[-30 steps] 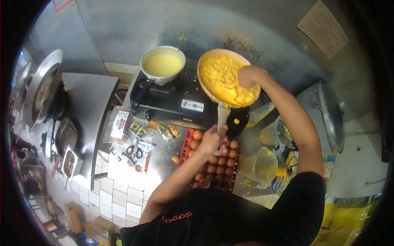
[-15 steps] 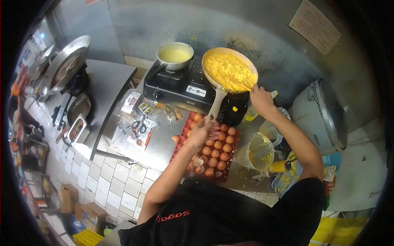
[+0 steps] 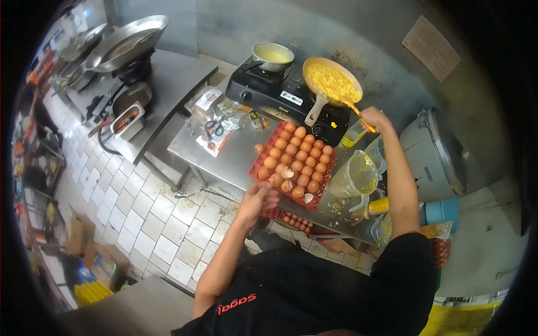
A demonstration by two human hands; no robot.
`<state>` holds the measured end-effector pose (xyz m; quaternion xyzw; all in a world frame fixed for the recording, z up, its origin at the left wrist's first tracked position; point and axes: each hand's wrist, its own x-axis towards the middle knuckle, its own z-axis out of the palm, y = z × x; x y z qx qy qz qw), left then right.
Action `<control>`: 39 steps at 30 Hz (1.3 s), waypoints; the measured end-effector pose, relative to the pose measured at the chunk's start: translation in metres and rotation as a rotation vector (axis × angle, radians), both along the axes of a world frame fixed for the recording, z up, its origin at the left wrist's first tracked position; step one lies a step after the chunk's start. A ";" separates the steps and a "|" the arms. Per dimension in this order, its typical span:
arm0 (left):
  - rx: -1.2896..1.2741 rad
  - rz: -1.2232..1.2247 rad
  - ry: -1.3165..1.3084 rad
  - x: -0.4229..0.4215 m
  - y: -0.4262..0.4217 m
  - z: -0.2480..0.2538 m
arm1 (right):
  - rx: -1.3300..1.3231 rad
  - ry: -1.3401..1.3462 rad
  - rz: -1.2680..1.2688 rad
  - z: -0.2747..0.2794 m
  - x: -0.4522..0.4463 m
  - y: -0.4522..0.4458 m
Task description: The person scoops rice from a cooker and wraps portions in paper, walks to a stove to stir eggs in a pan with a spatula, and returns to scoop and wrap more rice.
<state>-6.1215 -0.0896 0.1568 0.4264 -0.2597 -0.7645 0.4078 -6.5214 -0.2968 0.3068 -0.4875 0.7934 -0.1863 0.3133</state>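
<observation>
We had open air above the egg tray (image 3: 267, 147), from our left hand (image 3: 258, 200) to the pan handle (image 3: 316, 111). Jugs (image 3: 352, 180) stood just this side of our right hand (image 3: 375, 120), the big pot (image 3: 427, 162) to its right, and the wall (image 3: 336, 33) closed off the stove (image 3: 276, 99) behind.

left fingers (image 3: 270, 200) off pan handle (image 3: 316, 110), near egg tray's edge (image 3: 258, 163)

The right arm (image 3: 402, 185) stretches forward, right hand (image 3: 375, 119) curled tight; lower left hand (image 3: 256, 200) has fingers (image 3: 271, 200) loosely bent.
</observation>
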 end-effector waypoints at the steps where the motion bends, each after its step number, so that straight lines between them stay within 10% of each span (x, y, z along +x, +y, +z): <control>1: 0.023 0.033 -0.017 0.010 0.016 -0.009 | 0.020 0.057 0.005 -0.001 0.006 0.011; 14: 0.028 0.102 -0.140 0.002 0.092 -0.022 | -0.513 -0.427 -0.428 -0.135 0.171 -0.041; 16: 0.101 0.121 -0.172 0.013 0.114 -0.055 | -0.463 -0.926 -0.526 -0.112 0.177 -0.031; 39: 0.568 0.599 -0.435 0.064 0.279 -0.231 | -0.634 -0.439 -0.320 -0.114 0.086 0.021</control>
